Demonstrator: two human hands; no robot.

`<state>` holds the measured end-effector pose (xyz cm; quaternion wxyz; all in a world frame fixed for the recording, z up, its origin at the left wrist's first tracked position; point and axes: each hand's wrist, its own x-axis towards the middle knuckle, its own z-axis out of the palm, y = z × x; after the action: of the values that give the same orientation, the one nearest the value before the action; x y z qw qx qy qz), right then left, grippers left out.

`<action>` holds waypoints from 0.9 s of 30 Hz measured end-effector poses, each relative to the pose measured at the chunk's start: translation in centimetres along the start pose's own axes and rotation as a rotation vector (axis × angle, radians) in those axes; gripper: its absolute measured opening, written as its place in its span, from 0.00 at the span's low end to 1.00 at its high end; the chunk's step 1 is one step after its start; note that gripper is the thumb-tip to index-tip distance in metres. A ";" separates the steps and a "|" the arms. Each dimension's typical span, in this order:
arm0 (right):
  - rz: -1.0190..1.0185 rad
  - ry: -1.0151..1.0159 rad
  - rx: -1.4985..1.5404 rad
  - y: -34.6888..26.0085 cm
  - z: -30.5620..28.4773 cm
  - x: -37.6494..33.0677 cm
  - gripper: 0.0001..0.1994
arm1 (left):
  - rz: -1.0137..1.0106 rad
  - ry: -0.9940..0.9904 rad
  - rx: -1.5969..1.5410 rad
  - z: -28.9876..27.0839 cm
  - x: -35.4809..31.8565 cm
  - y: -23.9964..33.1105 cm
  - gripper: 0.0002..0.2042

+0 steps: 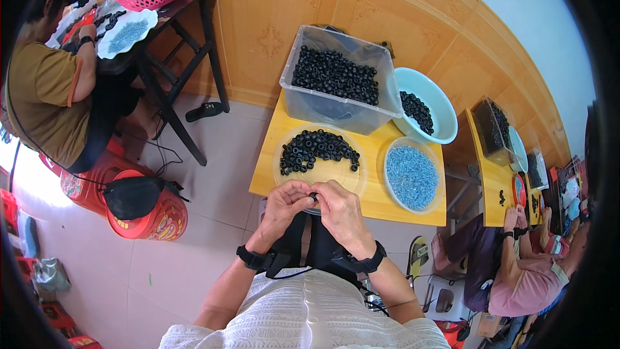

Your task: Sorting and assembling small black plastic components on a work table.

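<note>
Though half-hidden, perhaps a black ring point(313, 196).

— Left hand point(286, 201)?
— Raised at mid-frame, fingers curled inward, thumb and fingertips pinched (dark band on wrist).
— Right hand point(341, 210)?
— Mirrors it, fingertips meeting the left's, wrist banded; both forearms rise bare from the lower edge.

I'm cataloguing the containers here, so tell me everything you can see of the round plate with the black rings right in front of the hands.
The clear plate is round, shallow and looks like transparent plastic. It lies flat on the yellow wooden table, at the near edge, before the clear bin. Small black rings lie on it in a curved heap across its far half; the near half is mostly bare. Both hands meet over its near rim.
</note>
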<state>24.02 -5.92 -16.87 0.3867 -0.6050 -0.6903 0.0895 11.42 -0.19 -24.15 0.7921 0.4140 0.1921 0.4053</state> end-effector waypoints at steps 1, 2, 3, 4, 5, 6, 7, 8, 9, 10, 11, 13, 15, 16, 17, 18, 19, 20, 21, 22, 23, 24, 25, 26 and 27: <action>0.037 0.024 0.012 -0.1 0.1 0.0 0.10 | 0.020 0.004 0.013 0.0 0.0 0.0 0.09; 0.075 0.047 0.025 -0.2 0.1 0.0 0.09 | 0.021 0.005 0.013 0.1 0.1 0.1 0.09; 0.076 0.048 0.024 -0.1 0.1 0.0 0.09 | 0.039 0.002 0.035 0.4 0.1 0.5 0.09; 0.104 0.077 0.055 0.1 0.2 0.1 0.10 | 0.056 -0.001 0.057 0.6 0.2 0.7 0.09; 0.132 0.105 0.086 0.2 0.2 0.2 0.11 | 0.055 -0.003 0.056 0.7 0.2 0.6 0.09; 0.132 0.106 0.086 0.2 0.2 0.2 0.11 | 0.055 0.016 0.071 0.7 0.2 0.7 0.09; 0.181 0.075 0.106 0.2 0.2 0.2 0.10 | 0.055 0.034 0.086 0.8 0.2 0.7 0.09; 0.230 0.045 0.127 0.2 0.2 0.2 0.09 | 0.055 0.034 0.086 0.8 0.3 0.5 0.09; 0.229 0.044 0.127 0.1 0.3 0.2 0.09 | 0.088 0.050 0.106 0.7 0.3 0.1 0.09; 0.230 0.055 0.100 0.1 0.4 0.2 0.10 | 0.121 0.067 0.125 0.8 0.3 -0.2 0.09; 0.231 0.065 0.073 0.0 0.6 0.3 0.10 | 0.121 0.068 0.125 0.8 0.3 -0.3 0.09; 0.240 0.098 0.082 0.5 1.1 0.1 0.10 | 0.127 0.125 0.171 1.2 0.4 -0.4 0.09; 0.250 0.132 0.091 0.7 1.3 0.2 0.11 | 0.128 0.151 0.201 1.2 0.4 -0.5 0.09; 0.311 0.172 0.204 0.8 1.4 0.4 0.10 | 0.129 0.177 0.230 1.1 0.4 -0.4 0.09; 0.372 0.211 0.317 0.8 1.4 0.4 0.09 | 0.128 0.176 0.231 1.1 0.4 -0.3 0.09; 0.372 0.212 0.316 1.4 1.5 0.3 0.09 | 0.135 0.179 0.202 1.1 0.5 -0.2 0.09; 0.436 0.164 0.360 2.4 1.6 -0.1 0.07 | 0.142 0.182 0.173 1.1 0.5 -0.1 0.10; 0.500 0.116 0.403 2.9 1.7 -0.3 0.06 | 0.142 0.181 0.172 1.1 0.4 -0.1 0.10; 0.501 0.115 0.405 2.7 1.7 -0.2 0.06 | 0.143 0.187 0.176 1.0 0.5 -0.2 0.09; 0.458 0.126 0.417 2.5 1.7 -0.2 0.05 | 0.145 0.192 0.180 1.0 0.5 -0.2 0.09; 0.416 0.139 0.429 2.3 1.7 -0.1 0.03 | 0.144 0.193 0.181 1.0 0.6 -0.1 0.09; 0.418 0.140 0.429 2.2 1.8 -0.2 0.03 | 0.137 0.196 0.159 1.1 0.5 0.0 0.09; 0.300 0.174 0.345 2.2 2.0 -0.3 0.05 | 0.130 0.199 0.136 1.1 0.5 0.0 0.10; 0.181 0.206 0.260 2.1 2.1 -0.4 0.06 | 0.128 0.198 0.136 1.2 0.6 0.0 0.10; 0.182 0.207 0.261 2.0 2.2 -0.5 0.06 | 0.145 0.222 0.145 1.2 0.6 0.0 0.09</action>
<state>24.09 -5.10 -19.75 0.5210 -0.6156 -0.5718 0.1503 12.57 -0.28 -23.42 0.7028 0.4356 0.2767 0.4897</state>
